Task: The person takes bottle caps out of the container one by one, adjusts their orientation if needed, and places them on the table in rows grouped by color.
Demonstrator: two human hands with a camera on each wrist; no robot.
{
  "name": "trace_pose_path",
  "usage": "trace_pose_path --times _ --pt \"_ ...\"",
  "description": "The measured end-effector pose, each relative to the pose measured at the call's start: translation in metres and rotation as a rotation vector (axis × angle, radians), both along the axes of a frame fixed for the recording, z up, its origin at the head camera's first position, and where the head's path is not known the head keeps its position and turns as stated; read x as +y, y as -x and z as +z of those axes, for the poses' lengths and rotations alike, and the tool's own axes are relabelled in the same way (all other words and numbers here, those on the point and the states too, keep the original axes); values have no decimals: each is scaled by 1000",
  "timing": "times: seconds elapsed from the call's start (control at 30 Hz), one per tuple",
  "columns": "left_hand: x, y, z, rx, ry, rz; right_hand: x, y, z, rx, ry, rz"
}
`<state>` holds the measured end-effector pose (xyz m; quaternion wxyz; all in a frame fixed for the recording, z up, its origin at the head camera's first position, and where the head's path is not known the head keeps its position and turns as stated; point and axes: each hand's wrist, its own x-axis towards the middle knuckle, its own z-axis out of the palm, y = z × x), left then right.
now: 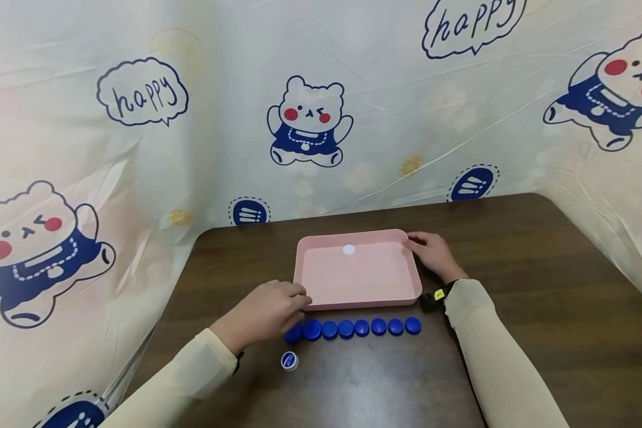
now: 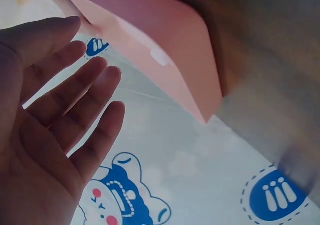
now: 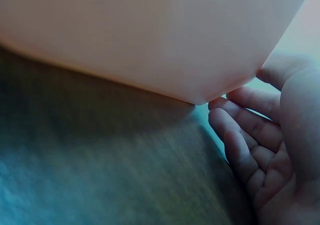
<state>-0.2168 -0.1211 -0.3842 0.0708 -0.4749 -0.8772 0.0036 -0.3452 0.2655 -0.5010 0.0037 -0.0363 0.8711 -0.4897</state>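
A shallow pink tray (image 1: 355, 302) with rounded corners lies on the table. My right hand (image 1: 433, 252) holds its far right corner; in the right wrist view the thumb (image 3: 280, 67) and fingertips meet the tray's edge. My left hand (image 1: 270, 309) hovers by the near left corner, over the left end of a row of blue bottle caps (image 1: 345, 329). Seen from the left wrist, its fingers (image 2: 102, 140) are relaxed, spread a little and hold nothing. A small white round piece (image 1: 349, 249) sits inside the tray near its far side.
A small white round container with a blue-printed top (image 1: 289, 361) stands in front of the row's left end. The dark wooden table (image 1: 556, 285) meets a printed curtain (image 1: 385, 148) with cartoon bears at its back and sides. A black cable (image 1: 468, 374) runs along the right forearm.
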Motion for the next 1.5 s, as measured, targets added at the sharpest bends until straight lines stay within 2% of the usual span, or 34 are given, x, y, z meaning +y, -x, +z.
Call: trace_pose_path --times 0.47,0.63,0.8,0.9,1.03,1.27,1.5 --pt "15 40 13 -39 88 73 -3 0 7 10 -8 -6" --pt "21 49 20 -16 100 66 -4 1 6 16 -8 -4" --pt "28 56 28 -26 114 95 -5 0 5 4 -8 3" --pt "33 61 31 -21 112 85 -5 -1 5 2 -9 0" --pt "41 68 31 -37 116 72 -4 -1 5 0 -16 2" --pt "58 78 23 -129 112 140 -1 0 -1 -16 -24 1" --pt "75 91 18 -127 110 108 -1 -1 -2 -9 -19 3"
